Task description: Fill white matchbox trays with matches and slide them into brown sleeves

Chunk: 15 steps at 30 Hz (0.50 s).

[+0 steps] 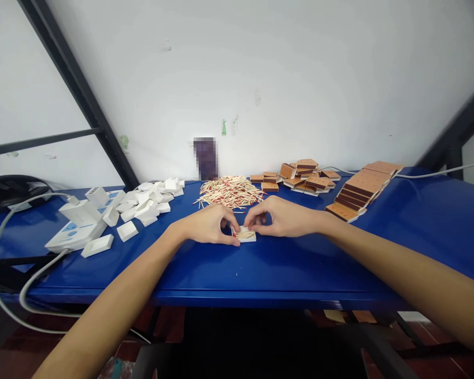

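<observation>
A small white matchbox tray (245,235) with a few matches in it lies on the blue table (284,263) in the middle. My left hand (210,225) curls around its left end, thumb and fingers closed on it. My right hand (281,217) pinches its right end, fingertips bent down onto the tray. Just behind the hands lies a loose pile of red-tipped matches (229,191).
Several empty white trays (142,206) lie scattered at the left, beside a white device (76,231) with cables. Brown matchbox sleeves (306,176) are heaped at the back right, and a fanned row of them (359,190) sits further right. A wall stands behind.
</observation>
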Tool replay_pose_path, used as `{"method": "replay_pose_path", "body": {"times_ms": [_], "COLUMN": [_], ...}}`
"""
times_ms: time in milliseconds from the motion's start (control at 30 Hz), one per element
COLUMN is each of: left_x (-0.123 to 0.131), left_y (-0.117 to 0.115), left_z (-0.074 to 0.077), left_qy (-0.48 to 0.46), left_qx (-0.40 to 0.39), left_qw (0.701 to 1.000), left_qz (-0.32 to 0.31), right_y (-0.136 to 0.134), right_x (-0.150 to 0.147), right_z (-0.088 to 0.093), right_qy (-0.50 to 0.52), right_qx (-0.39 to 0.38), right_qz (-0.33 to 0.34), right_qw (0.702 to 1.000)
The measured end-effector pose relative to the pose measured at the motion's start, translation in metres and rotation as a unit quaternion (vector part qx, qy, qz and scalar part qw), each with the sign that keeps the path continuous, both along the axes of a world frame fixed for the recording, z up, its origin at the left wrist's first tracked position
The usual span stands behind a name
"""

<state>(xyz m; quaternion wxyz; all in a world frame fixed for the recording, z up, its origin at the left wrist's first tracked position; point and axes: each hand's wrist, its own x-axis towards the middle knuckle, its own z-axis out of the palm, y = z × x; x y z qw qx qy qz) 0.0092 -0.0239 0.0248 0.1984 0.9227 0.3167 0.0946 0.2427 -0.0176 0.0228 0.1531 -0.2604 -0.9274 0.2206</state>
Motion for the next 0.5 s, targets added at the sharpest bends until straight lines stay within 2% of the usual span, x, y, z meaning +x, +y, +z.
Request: {"method": "replay_pose_path", "body": {"times_ms": [233,500], "left_x": [-0.002,-0.002], "left_y": [0.002,0.003], "left_z": [-0.002,-0.002], "left_qy": [-0.008,-0.011], "left_qx": [-0.002,-0.001], "left_qw": [1.000,1.000], "left_qz": [-0.007,-0.018], "right_y": [0.002,0.003], "right_x": [0.001,-0.005], "right_z": [0.001,-0.009], "right_qy": [0.008,0.017], "right_qx": [-0.046,-0.061], "right_qz": [0.016,0.014], "right_qw": [0.999,0.998]}}
